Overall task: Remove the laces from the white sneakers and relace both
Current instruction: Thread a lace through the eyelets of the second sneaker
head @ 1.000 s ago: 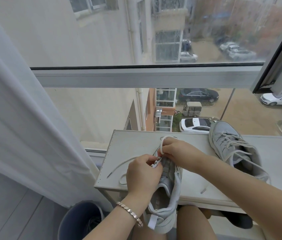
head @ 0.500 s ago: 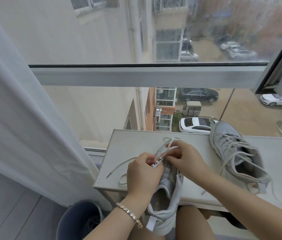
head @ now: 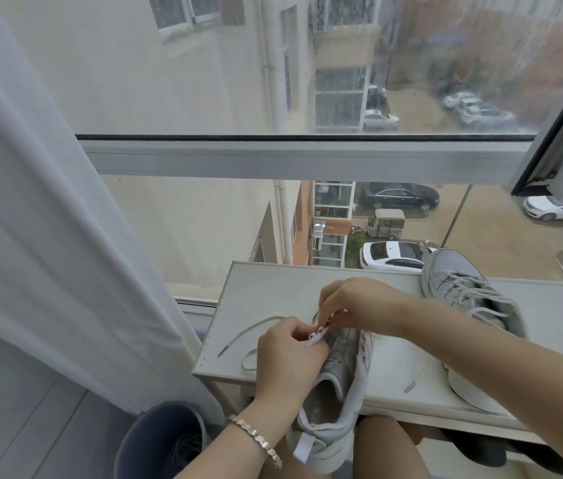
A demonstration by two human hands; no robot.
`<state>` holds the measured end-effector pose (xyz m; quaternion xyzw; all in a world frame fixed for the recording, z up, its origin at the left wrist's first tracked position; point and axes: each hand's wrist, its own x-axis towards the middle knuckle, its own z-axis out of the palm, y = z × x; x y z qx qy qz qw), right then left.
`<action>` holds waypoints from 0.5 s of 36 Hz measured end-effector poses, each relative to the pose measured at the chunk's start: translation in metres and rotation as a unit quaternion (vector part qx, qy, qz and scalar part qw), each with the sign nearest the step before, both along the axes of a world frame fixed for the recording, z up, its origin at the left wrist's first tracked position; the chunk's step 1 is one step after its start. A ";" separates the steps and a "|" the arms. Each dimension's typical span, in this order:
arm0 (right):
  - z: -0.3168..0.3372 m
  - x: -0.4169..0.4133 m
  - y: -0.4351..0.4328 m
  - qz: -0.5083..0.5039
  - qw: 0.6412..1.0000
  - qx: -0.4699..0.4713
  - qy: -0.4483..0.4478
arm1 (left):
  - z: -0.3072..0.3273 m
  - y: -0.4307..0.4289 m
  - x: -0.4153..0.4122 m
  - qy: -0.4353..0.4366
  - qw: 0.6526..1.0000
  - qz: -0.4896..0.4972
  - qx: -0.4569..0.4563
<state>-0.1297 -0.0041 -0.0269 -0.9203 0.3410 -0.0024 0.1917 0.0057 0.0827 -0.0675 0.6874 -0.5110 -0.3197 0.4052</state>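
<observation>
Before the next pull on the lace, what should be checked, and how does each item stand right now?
1. Left hand grips the near sneaker: ok.
2. Right hand pinches the lace at the eyelets: ok.
3. Loose lace end lies untangled on the table: ok.
4. Which eyelet the lace sits in: cannot tell, hands hide it.
5. Far sneaker unlaced: not ok, still laced.

two sneakers (head: pixel 342 375) (head: pixel 453 281), two laces (head: pixel 256 328) (head: pixel 473 299), two hands (head: pixel 287 361) (head: pixel 359 305), one table (head: pixel 273 288)

Left grip (head: pixel 287 361), right grip (head: pixel 363 302) pinching, fingertips close.
</observation>
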 end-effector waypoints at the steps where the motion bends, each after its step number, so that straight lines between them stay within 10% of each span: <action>1: 0.001 0.001 -0.004 -0.003 1.000 0.017 0.001 | 0.000 0.000 0.000 -0.004 1.000 -0.004 -0.002; 12: 0.002 -0.001 -0.027 -0.117 0.924 0.357 -0.068 | -0.001 -0.002 0.005 -0.045 0.996 -0.079 -0.020; 18: 0.000 0.005 -0.016 -0.167 0.945 0.277 -0.054 | 0.002 -0.002 0.002 -0.051 0.996 -0.066 -0.014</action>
